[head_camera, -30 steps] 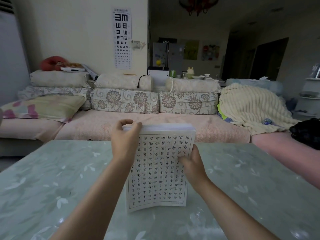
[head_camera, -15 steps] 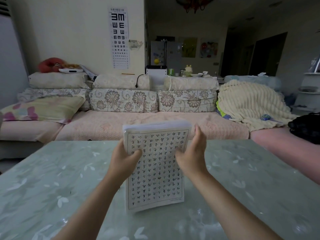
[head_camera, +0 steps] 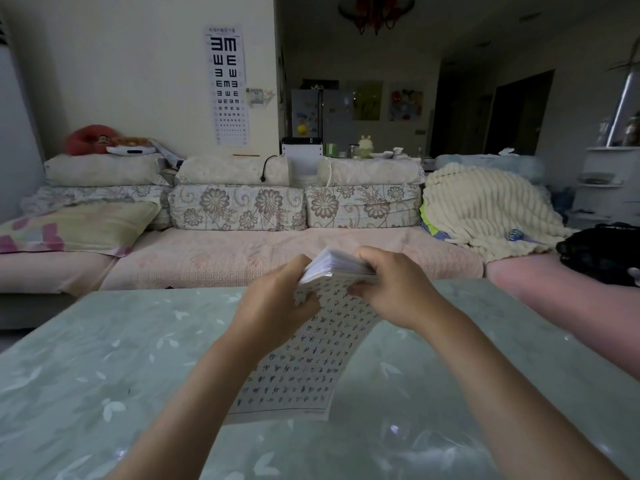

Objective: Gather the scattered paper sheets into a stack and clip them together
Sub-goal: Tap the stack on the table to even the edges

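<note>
A stack of white paper sheets [head_camera: 304, 368], printed with rows of characters, stands tilted on its lower edge on the pale green table [head_camera: 104, 375]. Its top edge leans to the right and shows the thickness of the sheets. My left hand [head_camera: 277, 303] grips the stack's upper left corner, thumb on the printed face. My right hand [head_camera: 391, 289] holds the top right edge, fingers curled over it. No clip is visible.
A sofa [head_camera: 242, 258] with floral cushions runs along the table's far edge. A cream blanket [head_camera: 485, 209] and a black bag [head_camera: 602, 254] lie at its right end. An eye chart [head_camera: 227, 84] hangs on the wall.
Both hands have moved up to the stack's top edge. The stack has tipped so its top leans right and away, and its lower edge has slid toward me.
</note>
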`<state>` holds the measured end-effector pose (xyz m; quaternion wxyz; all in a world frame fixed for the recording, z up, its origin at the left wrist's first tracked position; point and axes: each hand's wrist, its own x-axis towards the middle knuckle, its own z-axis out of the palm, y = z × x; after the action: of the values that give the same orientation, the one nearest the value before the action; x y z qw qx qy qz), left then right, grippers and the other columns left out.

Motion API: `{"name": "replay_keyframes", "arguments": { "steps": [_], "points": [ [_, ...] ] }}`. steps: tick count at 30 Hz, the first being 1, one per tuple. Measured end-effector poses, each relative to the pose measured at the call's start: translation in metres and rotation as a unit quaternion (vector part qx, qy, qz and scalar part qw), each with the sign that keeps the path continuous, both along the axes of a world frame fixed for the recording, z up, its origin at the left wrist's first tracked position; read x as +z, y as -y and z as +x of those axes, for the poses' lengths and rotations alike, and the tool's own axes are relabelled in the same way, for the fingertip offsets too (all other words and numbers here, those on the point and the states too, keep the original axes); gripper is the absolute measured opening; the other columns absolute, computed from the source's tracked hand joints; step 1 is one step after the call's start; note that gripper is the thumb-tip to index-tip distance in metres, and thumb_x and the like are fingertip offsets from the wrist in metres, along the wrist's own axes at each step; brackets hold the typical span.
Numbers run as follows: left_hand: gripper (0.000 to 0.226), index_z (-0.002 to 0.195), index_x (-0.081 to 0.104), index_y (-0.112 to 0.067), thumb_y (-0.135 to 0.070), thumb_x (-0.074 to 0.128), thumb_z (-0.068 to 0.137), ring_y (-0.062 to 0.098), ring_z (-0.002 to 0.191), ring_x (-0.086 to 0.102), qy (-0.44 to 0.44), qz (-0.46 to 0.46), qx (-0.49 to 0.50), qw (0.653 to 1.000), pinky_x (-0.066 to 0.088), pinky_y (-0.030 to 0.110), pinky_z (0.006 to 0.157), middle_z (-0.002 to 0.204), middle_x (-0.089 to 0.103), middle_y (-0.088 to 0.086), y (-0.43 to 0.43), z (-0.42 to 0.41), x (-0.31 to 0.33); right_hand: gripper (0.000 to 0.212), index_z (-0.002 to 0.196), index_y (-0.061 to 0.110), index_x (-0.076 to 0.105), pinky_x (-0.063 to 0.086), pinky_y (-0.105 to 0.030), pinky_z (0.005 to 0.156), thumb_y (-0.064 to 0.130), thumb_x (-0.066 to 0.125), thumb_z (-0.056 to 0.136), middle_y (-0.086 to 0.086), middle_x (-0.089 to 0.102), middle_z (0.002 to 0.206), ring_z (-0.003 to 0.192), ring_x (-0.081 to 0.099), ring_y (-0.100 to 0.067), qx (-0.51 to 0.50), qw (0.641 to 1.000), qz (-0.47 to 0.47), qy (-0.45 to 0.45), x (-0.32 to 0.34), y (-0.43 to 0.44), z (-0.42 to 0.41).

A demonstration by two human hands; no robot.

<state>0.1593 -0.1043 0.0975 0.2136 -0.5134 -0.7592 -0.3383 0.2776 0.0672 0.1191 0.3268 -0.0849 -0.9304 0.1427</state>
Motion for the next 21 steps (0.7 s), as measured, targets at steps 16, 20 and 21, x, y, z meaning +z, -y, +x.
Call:
{"name": "replay_keyframes", "arguments": {
  "steps": [16,20,21],
  "points": [
    [0.010,0.092,0.068,-0.016,-0.019,0.074,0.084,0.019,0.075,0.071,0.467,0.247,0.016,0.849,0.055,0.028,0.058,0.086,0.073,0.004,0.028,-0.046,-0.048,0.023,0.105,0.015,0.066,0.056,-0.027,0.076,0.010,0.075,0.085,0.003,0.074,0.097,0.088,0.071,-0.009,-0.025,0.908,-0.409,-0.087,-0.080,-0.059,0.005],
    [0.010,0.096,0.064,-0.014,-0.019,0.068,0.089,0.023,0.074,0.070,0.491,0.287,0.062,0.820,0.056,0.031,0.054,0.086,0.071,0.007,0.013,-0.032,-0.071,0.029,0.112,0.014,0.063,0.058,-0.038,0.086,0.006,0.073,0.086,-0.001,0.074,0.104,0.093,0.071,-0.014,-0.039,0.877,-0.478,-0.038,-0.125,-0.052,0.000],
    [0.009,0.096,0.062,-0.015,-0.017,0.067,0.089,0.025,0.076,0.070,0.488,0.283,0.061,0.823,0.057,0.034,0.057,0.086,0.070,0.007,0.011,-0.030,-0.078,0.030,0.110,0.016,0.063,0.059,-0.034,0.083,0.002,0.073,0.085,-0.002,0.073,0.105,0.092,0.071,-0.013,-0.044,0.873,-0.485,-0.020,-0.134,-0.052,0.001]
  ]
}}
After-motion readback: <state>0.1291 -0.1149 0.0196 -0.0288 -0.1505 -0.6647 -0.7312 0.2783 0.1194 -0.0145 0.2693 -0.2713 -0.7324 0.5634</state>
